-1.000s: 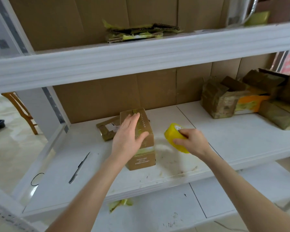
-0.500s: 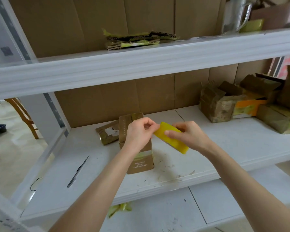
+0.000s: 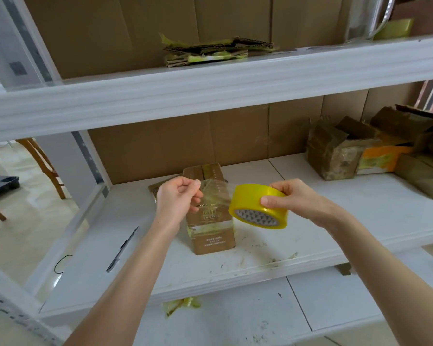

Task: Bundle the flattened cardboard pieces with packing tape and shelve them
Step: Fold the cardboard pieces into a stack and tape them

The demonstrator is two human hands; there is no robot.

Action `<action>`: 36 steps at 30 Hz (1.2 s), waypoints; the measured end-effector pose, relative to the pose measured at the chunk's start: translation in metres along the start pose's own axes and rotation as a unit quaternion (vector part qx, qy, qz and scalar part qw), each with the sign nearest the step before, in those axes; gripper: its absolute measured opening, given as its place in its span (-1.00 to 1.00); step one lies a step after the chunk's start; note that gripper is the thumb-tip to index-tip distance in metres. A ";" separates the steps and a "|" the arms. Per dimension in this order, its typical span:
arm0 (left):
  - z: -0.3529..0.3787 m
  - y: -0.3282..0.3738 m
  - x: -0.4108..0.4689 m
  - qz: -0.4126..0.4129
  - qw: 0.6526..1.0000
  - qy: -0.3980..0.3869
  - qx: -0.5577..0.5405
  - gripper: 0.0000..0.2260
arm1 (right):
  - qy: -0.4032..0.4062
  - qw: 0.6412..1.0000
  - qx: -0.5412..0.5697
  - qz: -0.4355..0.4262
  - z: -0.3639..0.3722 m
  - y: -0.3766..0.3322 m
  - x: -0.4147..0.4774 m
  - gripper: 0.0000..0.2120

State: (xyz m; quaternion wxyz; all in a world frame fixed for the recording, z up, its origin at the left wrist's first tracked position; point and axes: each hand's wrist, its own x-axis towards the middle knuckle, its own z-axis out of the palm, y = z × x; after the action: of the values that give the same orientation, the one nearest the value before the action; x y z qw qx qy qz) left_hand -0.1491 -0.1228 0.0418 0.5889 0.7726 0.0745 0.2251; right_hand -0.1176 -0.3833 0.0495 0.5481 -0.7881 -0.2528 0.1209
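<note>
My right hand point(image 3: 294, 198) grips a yellow roll of packing tape point(image 3: 258, 206) above the middle shelf point(image 3: 335, 221). My left hand point(image 3: 176, 198) pinches the free end of the tape, and a clear strip point(image 3: 216, 193) is stretched between the two hands. Below them a stack of flattened brown cardboard point(image 3: 210, 231) lies on the shelf, partly hidden by my left hand. A taped cardboard bundle point(image 3: 218, 51) lies on the upper shelf.
A utility knife point(image 3: 121, 247) lies on the shelf at the left, and a black loop point(image 3: 60, 263) sits near its left edge. Taped-up boxes point(image 3: 360, 153) crowd the right end. Tape scraps point(image 3: 183, 304) lie on the lower shelf. A wooden chair point(image 3: 43, 166) stands beyond the rack.
My left hand left the cardboard stack and took the tape's end. The hands then drew apart, pulling out a strip, and the roll turned to show its core.
</note>
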 end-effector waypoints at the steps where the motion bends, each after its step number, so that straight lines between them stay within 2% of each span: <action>1: -0.003 -0.002 -0.001 -0.005 1.000 0.006 -0.004 -0.88 | -0.021 1.000 0.011 0.005 0.000 0.001 -0.002 -0.63; 5: -0.016 -0.009 -0.005 -0.010 0.999 0.034 -0.004 -0.90 | -0.047 0.999 0.010 0.012 0.003 0.001 -0.001 -0.62; 9: -0.037 -0.013 -0.004 0.001 0.996 0.083 -0.007 -0.90 | 0.008 0.990 -0.136 0.026 0.002 -0.005 0.006 -0.52; 11: -0.043 -0.017 -0.005 -0.007 0.995 0.095 -0.012 -0.89 | -0.022 0.989 -0.139 0.046 -0.002 -0.006 0.003 -0.54; 14: -0.045 -0.023 -0.010 -0.019 0.995 0.101 -0.019 -0.90 | -0.089 0.989 -0.087 0.079 -0.001 -0.006 -0.004 -0.62; 16: -0.047 -0.027 -0.014 -0.016 0.994 0.105 -0.018 -0.89 | -0.056 0.990 -0.097 0.085 0.001 -0.003 -0.001 -0.61; 18: -0.051 -0.030 -0.017 -0.011 0.993 0.119 -0.021 -0.88 | 0.009 0.984 -0.157 0.079 0.004 -0.001 0.006 -0.63; 22: -0.052 -0.033 -0.024 0.005 0.992 0.128 -0.017 -0.87 | 0.141 0.939 -0.303 0.075 0.010 0.005 0.017 -0.72; 27: -0.049 -0.039 -0.033 0.008 0.987 0.159 -0.021 -0.87 | 0.198 0.914 -0.347 0.077 0.026 0.012 0.023 -0.79; 30: -0.050 -0.046 -0.036 -0.002 0.982 0.186 -0.037 -0.87 | 0.231 0.893 -0.384 0.044 0.031 0.020 0.024 -0.80; 36: -0.047 -0.058 -0.031 -0.040 0.980 0.194 -0.018 -0.90 | 0.207 0.931 -0.297 0.050 0.032 0.031 0.029 -0.96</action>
State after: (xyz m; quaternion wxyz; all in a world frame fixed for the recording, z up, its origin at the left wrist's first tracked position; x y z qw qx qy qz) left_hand -0.1889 -0.0760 -0.0119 0.5854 0.6999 0.2144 0.3486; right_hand -0.1004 -0.3507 0.0112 0.3221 -0.9342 -0.1182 -0.0980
